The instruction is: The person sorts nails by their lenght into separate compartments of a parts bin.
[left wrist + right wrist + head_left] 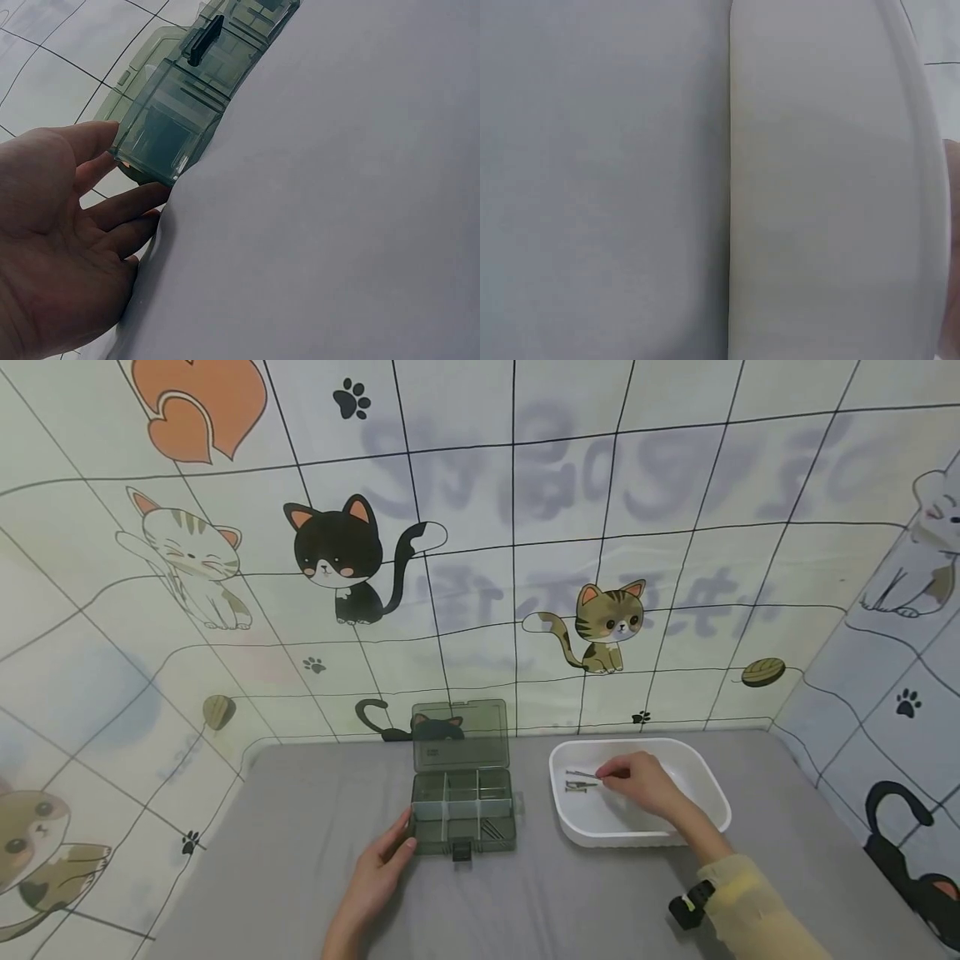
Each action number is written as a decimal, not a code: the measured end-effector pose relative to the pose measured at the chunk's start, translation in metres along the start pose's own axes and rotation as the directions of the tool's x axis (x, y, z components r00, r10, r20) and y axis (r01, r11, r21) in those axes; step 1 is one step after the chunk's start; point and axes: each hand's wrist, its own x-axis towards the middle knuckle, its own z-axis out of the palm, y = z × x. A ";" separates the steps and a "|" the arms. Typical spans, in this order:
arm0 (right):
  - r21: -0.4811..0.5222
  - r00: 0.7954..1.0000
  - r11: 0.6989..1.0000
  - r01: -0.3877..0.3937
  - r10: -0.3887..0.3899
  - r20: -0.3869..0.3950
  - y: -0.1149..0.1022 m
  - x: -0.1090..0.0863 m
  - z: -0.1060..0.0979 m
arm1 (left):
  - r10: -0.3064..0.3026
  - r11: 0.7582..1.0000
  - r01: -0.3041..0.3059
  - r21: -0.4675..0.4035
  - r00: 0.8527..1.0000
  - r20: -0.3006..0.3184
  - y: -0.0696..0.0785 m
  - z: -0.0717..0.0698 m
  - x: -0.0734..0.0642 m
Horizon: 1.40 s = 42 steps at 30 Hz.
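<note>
1. Head view: the right hand [643,783] pinched a screw [582,773], fingertips together, in the white tray [615,840].
2. It looked light, stiff, slippery; mid-shank seemed the best hold.
3. The left hand's fingers, apart, touched the box [462,811], likely light, rigid plastic.

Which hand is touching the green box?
The left hand: it touches the left side of the box. The right hand is at the metal bits in the white tray.
</note>
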 end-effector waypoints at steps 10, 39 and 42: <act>0.086 0.996 0.993 0.078 -0.075 -0.043 -0.019 -0.011 0.002 | 0.003 1.000 -0.003 0.013 1.000 -0.007 -0.002 0.000 0.002; 0.165 0.965 0.951 0.263 -0.263 -0.018 -0.098 -0.012 0.054 | 0.011 0.999 -0.011 0.047 1.000 -0.012 -0.001 0.001 0.002; 0.155 0.963 0.951 0.268 -0.269 -0.018 -0.104 -0.010 0.061 | 0.012 0.999 -0.011 0.044 1.000 -0.010 -0.002 0.000 0.002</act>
